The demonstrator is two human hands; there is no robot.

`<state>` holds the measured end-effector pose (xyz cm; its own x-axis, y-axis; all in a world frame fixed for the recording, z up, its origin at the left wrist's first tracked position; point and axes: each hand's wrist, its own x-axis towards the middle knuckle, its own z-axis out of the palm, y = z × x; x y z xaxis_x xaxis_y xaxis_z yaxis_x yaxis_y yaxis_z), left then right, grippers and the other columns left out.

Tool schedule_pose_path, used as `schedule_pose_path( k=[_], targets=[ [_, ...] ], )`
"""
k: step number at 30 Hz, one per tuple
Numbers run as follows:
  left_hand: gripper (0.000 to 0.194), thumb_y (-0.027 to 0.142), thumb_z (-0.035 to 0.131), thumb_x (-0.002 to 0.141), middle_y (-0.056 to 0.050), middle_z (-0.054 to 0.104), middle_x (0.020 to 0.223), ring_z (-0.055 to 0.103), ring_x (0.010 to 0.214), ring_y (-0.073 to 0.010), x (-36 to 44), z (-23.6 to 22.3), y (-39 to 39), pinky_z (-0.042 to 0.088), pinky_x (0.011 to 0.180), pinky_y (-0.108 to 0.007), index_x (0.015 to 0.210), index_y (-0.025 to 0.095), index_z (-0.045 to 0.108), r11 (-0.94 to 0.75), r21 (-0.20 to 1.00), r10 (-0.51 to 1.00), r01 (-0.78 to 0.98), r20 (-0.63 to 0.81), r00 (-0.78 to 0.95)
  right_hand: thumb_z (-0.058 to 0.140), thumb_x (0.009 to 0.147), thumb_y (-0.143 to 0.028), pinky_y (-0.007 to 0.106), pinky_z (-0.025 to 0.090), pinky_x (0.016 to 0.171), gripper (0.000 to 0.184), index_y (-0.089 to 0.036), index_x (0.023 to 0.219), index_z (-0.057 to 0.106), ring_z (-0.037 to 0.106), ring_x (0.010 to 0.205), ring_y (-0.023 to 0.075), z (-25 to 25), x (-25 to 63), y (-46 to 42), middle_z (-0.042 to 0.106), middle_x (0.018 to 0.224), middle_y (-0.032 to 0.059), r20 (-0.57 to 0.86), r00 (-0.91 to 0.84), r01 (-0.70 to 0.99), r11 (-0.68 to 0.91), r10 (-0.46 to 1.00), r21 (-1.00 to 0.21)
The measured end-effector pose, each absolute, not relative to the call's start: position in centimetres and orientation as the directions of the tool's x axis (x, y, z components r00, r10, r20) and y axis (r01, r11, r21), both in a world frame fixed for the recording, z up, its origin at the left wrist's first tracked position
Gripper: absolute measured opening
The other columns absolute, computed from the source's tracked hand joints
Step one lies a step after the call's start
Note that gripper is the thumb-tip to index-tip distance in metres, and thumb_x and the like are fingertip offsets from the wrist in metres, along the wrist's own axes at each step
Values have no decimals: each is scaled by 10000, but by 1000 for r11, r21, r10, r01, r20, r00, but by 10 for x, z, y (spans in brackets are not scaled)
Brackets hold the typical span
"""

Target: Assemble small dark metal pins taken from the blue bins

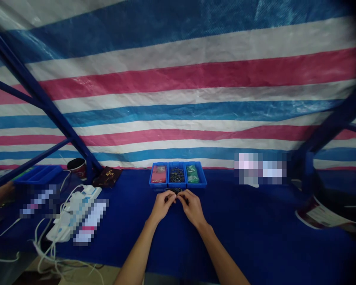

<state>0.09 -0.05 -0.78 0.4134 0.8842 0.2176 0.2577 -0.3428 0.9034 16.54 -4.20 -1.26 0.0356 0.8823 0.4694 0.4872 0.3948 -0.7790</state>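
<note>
My left hand (pixel 161 206) and my right hand (pixel 192 206) meet over the blue table, fingertips pinched together and nearly touching. Whatever they hold is too small to make out. Just beyond the fingers lies a small heap of dark, thin pieces (pixel 175 190) that look like screws, partly hidden by the hands. Three joined blue bins (pixel 177 185) stand right behind it. Pink-red packets (pixel 159 174) fill the left bin, loose dark screw-like pieces (pixel 177 175) the middle one, and green packets (pixel 192 174) the right one.
A white power strip (pixel 61 226) with tangled cables sits at left, near a brown pouch (pixel 108 176), a dark cup (pixel 77 168) and a blue tray (pixel 41 174). Another person's hand (pixel 0 198) shows at far left. A labelled round container (pixel 320 213) stands at right. Blue metal posts (pixel 53 114) frame a striped tarp.
</note>
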Motion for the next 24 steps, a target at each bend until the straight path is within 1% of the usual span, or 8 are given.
schedule_pose_path(
  k=[4, 11, 15, 18, 21, 24],
  targets=[
    [341, 421, 524, 973, -16, 643, 698, 542, 602, -122, -1, -7, 1, 399, 605, -210, 841, 139, 664, -344, 908, 879, 239, 222, 421, 501, 991, -236, 280, 481, 721, 192, -234, 922, 680, 643, 780, 180, -11, 162, -43, 655, 863, 31, 487, 39, 513, 401, 872, -759],
    [338, 408, 510, 982, -15, 654, 700, 543, 607, -124, -1, -6, 0, 397, 614, -216, 831, 147, 663, -360, 895, 860, 264, 209, 465, 465, 1004, -202, 259, 475, 765, 202, -248, 972, 659, 661, 822, 169, -10, 165, -46, 666, 912, 23, 467, -20, 578, 391, 884, -716],
    [347, 408, 522, 972, -16, 640, 678, 538, 598, -127, -3, -7, 0, 397, 606, -217, 791, 145, 658, -339, 903, 872, 264, 197, 447, 434, 1021, -219, 253, 455, 737, 202, -238, 960, 626, 658, 795, 167, -11, 165, -46, 667, 905, 24, 439, -59, 619, 378, 897, -689],
    [333, 398, 538, 961, -20, 641, 684, 546, 602, -130, -4, -8, 0, 403, 604, -218, 786, 141, 659, -330, 910, 881, 250, 202, 428, 414, 1033, -238, 248, 434, 709, 226, -229, 913, 605, 649, 770, 163, -12, 164, -46, 661, 883, 23, 423, -79, 653, 368, 902, -662],
    [335, 395, 540, 958, -19, 641, 681, 552, 601, -131, -4, -8, 0, 406, 604, -218, 776, 141, 659, -344, 905, 872, 249, 209, 442, 404, 1036, -239, 243, 404, 660, 260, -222, 844, 578, 634, 723, 155, -15, 164, -45, 651, 833, 16, 408, -72, 695, 339, 910, -634],
    [350, 410, 525, 967, -19, 646, 684, 562, 612, -134, -3, -7, -1, 408, 614, -218, 784, 145, 663, -349, 895, 876, 278, 206, 436, 404, 1037, -242, 243, 383, 633, 273, -220, 818, 565, 620, 691, 152, -16, 164, -44, 643, 797, 9, 401, -60, 716, 319, 914, -621]
  ],
)
